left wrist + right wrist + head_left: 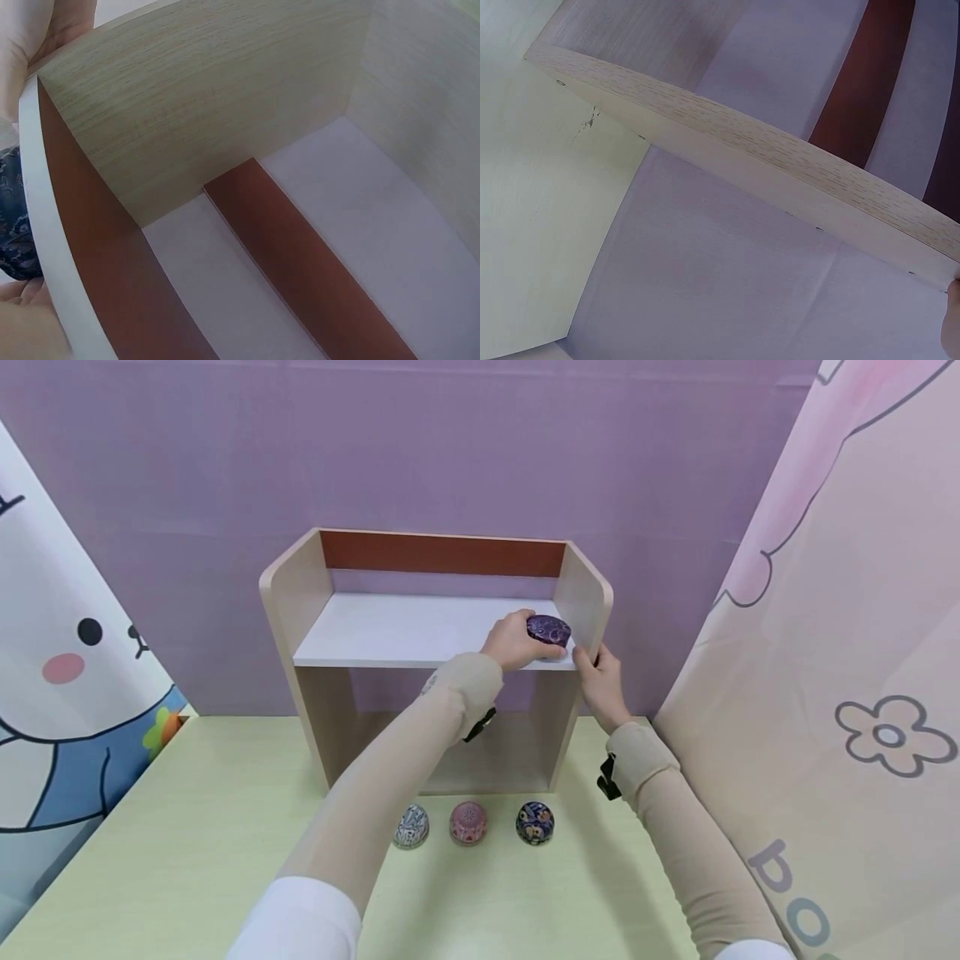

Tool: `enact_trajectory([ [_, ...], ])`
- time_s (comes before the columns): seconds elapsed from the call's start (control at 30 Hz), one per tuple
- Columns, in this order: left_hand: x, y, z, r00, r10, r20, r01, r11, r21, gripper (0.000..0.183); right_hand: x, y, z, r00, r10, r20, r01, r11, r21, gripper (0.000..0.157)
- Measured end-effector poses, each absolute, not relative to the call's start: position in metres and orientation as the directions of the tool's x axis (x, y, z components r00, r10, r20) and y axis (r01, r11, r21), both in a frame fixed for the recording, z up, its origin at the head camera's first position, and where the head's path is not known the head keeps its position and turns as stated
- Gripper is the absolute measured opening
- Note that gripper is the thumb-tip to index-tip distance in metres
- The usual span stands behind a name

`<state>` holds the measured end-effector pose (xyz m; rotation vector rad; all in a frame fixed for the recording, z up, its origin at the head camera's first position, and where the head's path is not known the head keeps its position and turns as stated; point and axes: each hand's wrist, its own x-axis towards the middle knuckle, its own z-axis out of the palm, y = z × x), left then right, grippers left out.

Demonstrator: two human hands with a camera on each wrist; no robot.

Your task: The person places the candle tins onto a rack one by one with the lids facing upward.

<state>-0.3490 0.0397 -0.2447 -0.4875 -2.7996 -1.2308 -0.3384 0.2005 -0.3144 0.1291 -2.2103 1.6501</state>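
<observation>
My left hand [517, 642] holds a small round dark purple patterned tin [549, 630] at the right end of the white upper board [405, 631] of a small wooden shelf unit [283, 610]. Its thumb and fingers are around the tin; whether the tin's base touches the board I cannot tell. In the left wrist view, part of the tin [13, 217] shows beside the board's front edge. My right hand [603, 687] grips the front edge of the unit's right side panel [588, 585]. Only a bit of that hand [951, 322] enters the right wrist view.
On the pale green table [187, 827], in front of the unit, stand a white-and-dark patterned tin [412, 827], a pink tin [468, 823] and a dark blue floral tin [535, 823]. A purple backdrop [480, 452] hangs behind; printed cloths flank both sides.
</observation>
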Motion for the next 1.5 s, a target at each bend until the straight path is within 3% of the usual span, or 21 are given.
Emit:
enact_trajectory([
  [0.43, -0.35, 0.043, -0.246, -0.964, 0.219, 0.154, 0.259, 0.618, 0.742, 0.081, -0.339, 0.202, -0.314, -0.93, 0.152, 0.335, -0.277, 0.31, -0.909, 0.042],
  [1.1, -0.354, 0.041, -0.246, -0.955, 0.27, 0.126, 0.268, 0.595, 0.758, 0.088, -0.339, 0.205, -0.315, -0.929, 0.14, 0.342, -0.287, 0.309, -0.907, 0.042],
  [1.3, -0.355, 0.03, -0.248, -0.953, 0.287, 0.094, 0.239, 0.526, 0.816, 0.09, -0.341, 0.204, -0.317, -0.931, 0.149, 0.333, -0.274, 0.316, -0.908, 0.044],
  [1.5, -0.343, 0.017, -0.247, -0.937, 0.324, 0.127, 0.261, 0.411, 0.874, 0.078, -0.342, 0.202, -0.319, -0.928, 0.162, 0.335, -0.274, 0.311, -0.91, 0.042],
])
